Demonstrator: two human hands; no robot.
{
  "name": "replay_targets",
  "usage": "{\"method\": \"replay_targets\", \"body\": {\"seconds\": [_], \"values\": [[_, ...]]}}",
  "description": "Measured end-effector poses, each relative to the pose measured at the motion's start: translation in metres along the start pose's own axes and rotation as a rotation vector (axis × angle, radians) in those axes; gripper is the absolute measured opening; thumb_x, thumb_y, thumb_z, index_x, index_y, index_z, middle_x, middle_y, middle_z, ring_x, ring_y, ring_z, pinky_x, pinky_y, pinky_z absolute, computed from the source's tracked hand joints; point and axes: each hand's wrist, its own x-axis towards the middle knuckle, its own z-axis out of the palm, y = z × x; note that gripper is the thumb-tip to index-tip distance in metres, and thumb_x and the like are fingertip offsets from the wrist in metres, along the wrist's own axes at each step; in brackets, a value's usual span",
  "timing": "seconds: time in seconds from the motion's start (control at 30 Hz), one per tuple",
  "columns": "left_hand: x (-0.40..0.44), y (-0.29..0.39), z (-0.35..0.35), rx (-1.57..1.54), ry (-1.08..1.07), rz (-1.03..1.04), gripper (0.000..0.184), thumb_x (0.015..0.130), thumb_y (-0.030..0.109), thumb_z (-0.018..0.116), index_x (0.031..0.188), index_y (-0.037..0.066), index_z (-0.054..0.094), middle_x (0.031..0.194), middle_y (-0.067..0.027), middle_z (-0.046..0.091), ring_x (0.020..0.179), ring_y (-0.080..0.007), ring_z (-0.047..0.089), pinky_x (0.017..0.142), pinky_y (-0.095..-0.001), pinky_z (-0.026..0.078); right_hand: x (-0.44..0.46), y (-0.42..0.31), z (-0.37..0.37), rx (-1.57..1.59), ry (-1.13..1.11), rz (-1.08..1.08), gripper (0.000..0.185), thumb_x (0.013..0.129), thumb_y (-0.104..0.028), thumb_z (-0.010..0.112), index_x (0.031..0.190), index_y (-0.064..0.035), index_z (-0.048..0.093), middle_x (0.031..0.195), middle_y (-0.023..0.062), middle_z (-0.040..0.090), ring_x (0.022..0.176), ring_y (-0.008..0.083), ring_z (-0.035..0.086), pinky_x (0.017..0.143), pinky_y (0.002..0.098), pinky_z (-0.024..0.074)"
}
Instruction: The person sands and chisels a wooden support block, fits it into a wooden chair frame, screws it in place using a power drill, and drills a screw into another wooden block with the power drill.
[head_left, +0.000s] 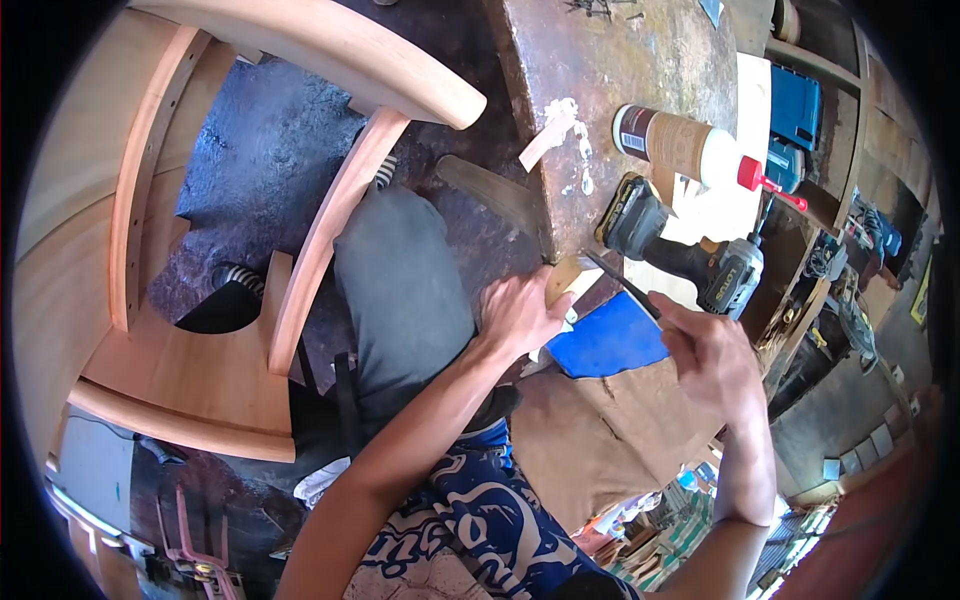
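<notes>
My left hand (520, 312) is closed on a small pale wood block (566, 279), pressed against the corner of the worn worktable (590, 90). In my right hand (712, 365) is a slim dark file-like tool (624, 282), its far end at the upper edge of the block. I cannot make out its exact kind. Just beyond both hands lies a cordless drill (690, 250) marked LOTUS. A glue bottle (672, 142) with a red nozzle rests on its side behind the drill. Below the block is a blue sheet (608, 337).
A wooden frame with rails (330, 240) stands at my left, near my knee (400, 280). Brown cloth or board (600, 435) lies below the blue sheet. Blue tool cases (795, 110) sit on shelving at the right. A wood strip (546, 140) is on the table's edge.
</notes>
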Motion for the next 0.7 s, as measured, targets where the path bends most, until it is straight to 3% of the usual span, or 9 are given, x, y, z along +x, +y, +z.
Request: {"method": "replay_targets", "body": {"seconds": [0.13, 0.23, 0.37, 0.4, 0.47, 0.53, 0.6, 0.67, 0.7], "values": [[-0.002, 0.002, -0.002, -0.023, 0.022, -0.004, 0.047, 0.090, 0.045, 0.068, 0.115, 0.005, 0.069, 0.089, -0.0232, 0.075, 0.084, -0.0427, 0.073, 0.079, -0.0541, 0.056, 0.000, 0.009, 0.001, -0.049, -0.096, 0.038, 0.044, 0.088, -0.007, 0.063, 0.132, -0.0086, 0.068, 0.087, 0.0200, 0.073, 0.082, 0.0391, 0.072, 0.079, 0.0482, 0.0552], [-0.003, 0.003, -0.005, -0.005, 0.009, 0.007, 0.048, 0.090, 0.045, 0.068, 0.116, 0.005, 0.068, 0.091, -0.0237, 0.075, 0.086, -0.0430, 0.073, 0.080, -0.0541, 0.056, 0.000, 0.017, 0.024, -0.078, -0.028, -0.102, 0.043, 0.088, -0.007, 0.063, 0.131, -0.0080, 0.068, 0.092, 0.0200, 0.074, 0.085, 0.0382, 0.072, 0.078, 0.0475, 0.0554], [-0.003, 0.000, -0.002, 0.049, 0.011, 0.048, 0.047, 0.090, 0.045, 0.068, 0.119, 0.008, 0.068, 0.092, -0.0229, 0.075, 0.089, -0.0431, 0.072, 0.082, -0.0544, 0.055, -0.011, 0.004, 0.017, 0.102, 0.108, -0.088, 0.044, 0.089, -0.006, 0.064, 0.133, -0.0069, 0.066, 0.101, 0.0207, 0.073, 0.091, 0.0404, 0.071, 0.079, 0.0437, 0.0563], [-0.003, -0.001, -0.003, 0.076, 0.012, 0.067, 0.046, 0.090, 0.044, 0.068, 0.120, 0.009, 0.068, 0.092, -0.0227, 0.075, 0.090, -0.0431, 0.072, 0.083, -0.0544, 0.055, -0.023, -0.001, 0.012, 0.248, 0.263, -0.111, 0.044, 0.092, -0.005, 0.064, 0.136, -0.0048, 0.065, 0.103, 0.0199, 0.074, 0.090, 0.0362, 0.074, 0.079, 0.0427, 0.0558], [-0.005, -0.006, -0.003, 0.130, -0.003, 0.087, 0.047, 0.089, 0.044, 0.069, 0.122, 0.011, 0.067, 0.094, -0.0228, 0.075, 0.092, -0.0429, 0.072, 0.084, -0.0545, 0.054, -0.038, 0.032, 0.020, 0.327, 0.690, -0.378, 0.043, 0.095, -0.006, 0.063, 0.138, -0.0009, 0.063, 0.095, 0.0123, 0.073, 0.079, 0.0223, 0.070, 0.069, 0.0365, 0.0536], [-0.011, -0.010, -0.001, 0.083, 0.019, 0.189, 0.049, 0.087, 0.043, 0.071, 0.123, 0.011, 0.068, 0.097, -0.0223, 0.075, 0.091, -0.0425, 0.072, 0.084, -0.0541, 0.054, -0.053, 0.066, 0.022, 0.580, 0.989, -0.258, 0.044, 0.099, -0.006, 0.061, 0.142, 0.0022, 0.058, 0.086, 0.0015, 0.065, 0.070, 0.0077, 0.057, 0.059, 0.0244, 0.0455], [-0.013, -0.015, 0.002, 0.075, 0.095, 0.227, 0.050, 0.085, 0.040, 0.074, 0.123, 0.009, 0.068, 0.097, -0.0209, 0.075, 0.090, -0.0415, 0.072, 0.082, -0.0518, 0.055, -0.034, 0.109, 0.023, 0.759, 1.278, -0.229, 0.047, 0.101, -0.009, 0.061, 0.145, 0.0028, 0.054, 0.079, -0.0036, 0.055, 0.062, 0.0021, 0.045, 0.053, 0.0171, 0.0352], [-0.015, -0.017, 0.001, -0.024, 0.170, 0.335, 0.049, 0.084, 0.037, 0.076, 0.122, 0.007, 0.068, 0.096, -0.0199, 0.075, 0.088, -0.0399, 0.072, 0.079, -0.0477, 0.056, 0.009, 0.164, 0.029, 1.024, 1.384, -0.120, 0.042, 0.101, -0.015, 0.064, 0.139, 0.0030, 0.059, 0.077, -0.0036, 0.054, 0.059, 0.0019, 0.044, 0.051, 0.0174, 0.0323], [-0.016, -0.014, -0.005, -0.057, 0.151, 0.346, 0.046, 0.086, 0.032, 0.076, 0.122, 0.004, 0.067, 0.093, -0.0167, 0.076, 0.081, -0.0299, 0.075, 0.072, -0.0397, 0.056, 0.052, 0.220, 0.044, 1.227, 1.325, -0.094, 0.036, 0.101, -0.014, 0.064, 0.134, 0.0007, 0.061, 0.075, -0.0043, 0.055, 0.059, 0.0016, 0.043, 0.051, 0.0186, 0.0333]]}}
